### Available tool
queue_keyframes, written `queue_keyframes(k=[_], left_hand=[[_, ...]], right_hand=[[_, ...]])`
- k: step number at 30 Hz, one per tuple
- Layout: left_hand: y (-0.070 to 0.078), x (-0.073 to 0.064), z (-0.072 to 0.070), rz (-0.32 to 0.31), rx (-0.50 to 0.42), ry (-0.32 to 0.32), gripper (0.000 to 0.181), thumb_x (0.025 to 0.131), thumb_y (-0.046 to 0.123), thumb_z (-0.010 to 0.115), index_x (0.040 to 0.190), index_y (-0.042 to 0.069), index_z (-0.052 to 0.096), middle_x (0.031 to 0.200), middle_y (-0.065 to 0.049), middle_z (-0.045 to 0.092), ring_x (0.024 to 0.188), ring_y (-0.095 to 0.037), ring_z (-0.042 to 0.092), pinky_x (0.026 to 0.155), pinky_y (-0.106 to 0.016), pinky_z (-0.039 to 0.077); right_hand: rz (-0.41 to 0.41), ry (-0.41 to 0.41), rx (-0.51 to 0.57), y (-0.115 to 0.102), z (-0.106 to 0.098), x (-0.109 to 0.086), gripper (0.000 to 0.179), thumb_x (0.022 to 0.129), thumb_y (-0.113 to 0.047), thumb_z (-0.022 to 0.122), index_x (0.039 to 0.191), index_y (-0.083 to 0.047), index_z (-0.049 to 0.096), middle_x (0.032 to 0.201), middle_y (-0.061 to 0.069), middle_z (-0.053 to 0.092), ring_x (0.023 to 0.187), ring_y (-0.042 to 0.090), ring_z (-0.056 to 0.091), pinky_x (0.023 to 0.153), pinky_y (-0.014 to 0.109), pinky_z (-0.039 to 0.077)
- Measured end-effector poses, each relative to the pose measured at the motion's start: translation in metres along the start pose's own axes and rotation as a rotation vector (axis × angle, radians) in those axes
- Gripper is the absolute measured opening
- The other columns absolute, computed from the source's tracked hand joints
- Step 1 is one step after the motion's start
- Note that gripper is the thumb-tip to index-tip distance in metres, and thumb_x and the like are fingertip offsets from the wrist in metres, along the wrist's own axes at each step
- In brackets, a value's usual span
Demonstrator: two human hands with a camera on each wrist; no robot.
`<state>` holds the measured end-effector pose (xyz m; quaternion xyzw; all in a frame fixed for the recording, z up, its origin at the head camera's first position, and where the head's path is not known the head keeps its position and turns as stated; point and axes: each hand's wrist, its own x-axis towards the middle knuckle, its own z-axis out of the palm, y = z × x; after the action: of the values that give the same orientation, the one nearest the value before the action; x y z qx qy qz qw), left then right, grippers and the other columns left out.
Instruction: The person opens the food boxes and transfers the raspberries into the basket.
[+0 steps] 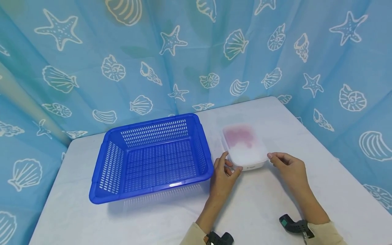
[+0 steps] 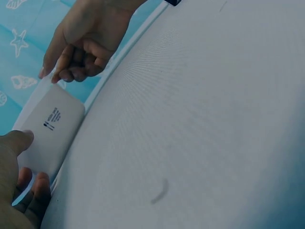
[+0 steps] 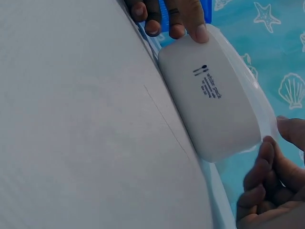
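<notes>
A white rectangular food container (image 1: 252, 167) stands on the table, with dark print and a small cutlery mark on its near wall (image 3: 209, 90). Its translucent lid (image 1: 248, 153) lies over the top, and something pink shows through the far part. My left hand (image 1: 222, 180) holds the container at the near left corner, thumb on the near wall and fingers along the left side. At the near right corner, my right hand (image 1: 292, 172) pinches the lid's edge between thumb and forefinger, its other fingers curled beneath. In the right wrist view that lid corner juts out past the container wall.
A blue slotted plastic basket (image 1: 176, 185) stands left of the container, close beside my left hand. White cloth covers the table (image 1: 153, 221). A blue curtain (image 1: 190, 61) with shells and starfish hangs behind and along both sides.
</notes>
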<state>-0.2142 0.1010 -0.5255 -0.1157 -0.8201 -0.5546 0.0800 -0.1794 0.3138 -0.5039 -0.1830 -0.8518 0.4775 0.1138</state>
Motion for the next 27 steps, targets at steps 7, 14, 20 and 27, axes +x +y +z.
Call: queue_keyframes(k=[7, 14, 20, 27], left_hand=[[-0.002, 0.000, 0.002, -0.001, -0.002, -0.004, 0.062, 0.076, 0.033, 0.074, 0.131, 0.021, 0.047, 0.091, 0.005, 0.052, 0.069, -0.011, 0.053, 0.056, -0.017, 0.041], [-0.003, -0.001, 0.003, 0.002, 0.002, -0.005, 0.061, 0.077, 0.035, 0.073, 0.131, 0.021, 0.047, 0.092, 0.005, 0.052, 0.068, -0.009, 0.052, 0.056, -0.017, 0.041], [-0.002, -0.002, 0.002, -0.004, -0.002, -0.011, 0.062, 0.077, 0.034, 0.073, 0.130, 0.016, 0.047, 0.091, 0.004, 0.053, 0.068, -0.009, 0.052, 0.056, -0.016, 0.040], [-0.002, -0.001, 0.000, 0.000, 0.003, -0.017, 0.062, 0.078, 0.034, 0.072, 0.132, 0.020, 0.045, 0.092, 0.005, 0.052, 0.068, -0.009, 0.052, 0.056, -0.016, 0.041]], right_hand=[[0.050, -0.177, 0.182, 0.000, -0.012, 0.007, 0.053, 0.085, -0.045, 0.060, 0.112, 0.000, 0.063, 0.101, 0.006, 0.065, 0.087, 0.013, 0.056, 0.072, 0.017, 0.046], [0.047, -0.368, 0.394, -0.007, -0.026, 0.021, 0.038, 0.088, -0.029, 0.061, 0.103, 0.006, 0.064, 0.089, 0.007, 0.062, 0.077, 0.015, 0.053, 0.069, 0.024, 0.048], [-0.008, -0.485, 0.223, -0.015, -0.032, 0.034, 0.046, 0.089, -0.032, 0.059, 0.108, 0.010, 0.060, 0.095, 0.010, 0.061, 0.085, 0.020, 0.056, 0.075, 0.025, 0.048], [-0.055, -0.491, 0.346, -0.035, -0.039, 0.041, 0.036, 0.091, -0.023, 0.058, 0.105, 0.011, 0.061, 0.094, 0.004, 0.062, 0.085, 0.015, 0.058, 0.075, 0.021, 0.048]])
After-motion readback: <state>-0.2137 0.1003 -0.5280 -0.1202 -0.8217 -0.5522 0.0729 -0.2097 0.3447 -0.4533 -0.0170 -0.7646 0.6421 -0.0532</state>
